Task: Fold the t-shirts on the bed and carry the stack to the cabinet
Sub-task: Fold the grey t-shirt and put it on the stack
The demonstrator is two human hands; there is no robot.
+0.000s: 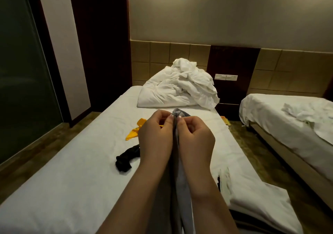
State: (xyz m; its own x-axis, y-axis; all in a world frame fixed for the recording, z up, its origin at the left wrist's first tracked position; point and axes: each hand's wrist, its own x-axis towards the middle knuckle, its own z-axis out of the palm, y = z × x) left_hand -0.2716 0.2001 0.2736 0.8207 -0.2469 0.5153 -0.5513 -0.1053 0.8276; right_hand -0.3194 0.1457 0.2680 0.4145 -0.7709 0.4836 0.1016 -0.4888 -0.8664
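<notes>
On bed [72, 161], yellow shirt [133, 132], black shirt [126, 160], duvet [180, 88]

Noted crumpled white bedding [180, 88] heaped at frame centre, switch panel [226, 77] just right of it, second bed [281, 118] along right edge.

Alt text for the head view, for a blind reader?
The left hand and right hand pinch a grey t-shirt above a white bed. A yellow garment and a black garment lie on it at left; rumpled bedding is piled beyond.

Grey t-shirt [180, 178] aloft; yellow [134, 130], black [127, 159] crumpled on bed [72, 170]
</notes>
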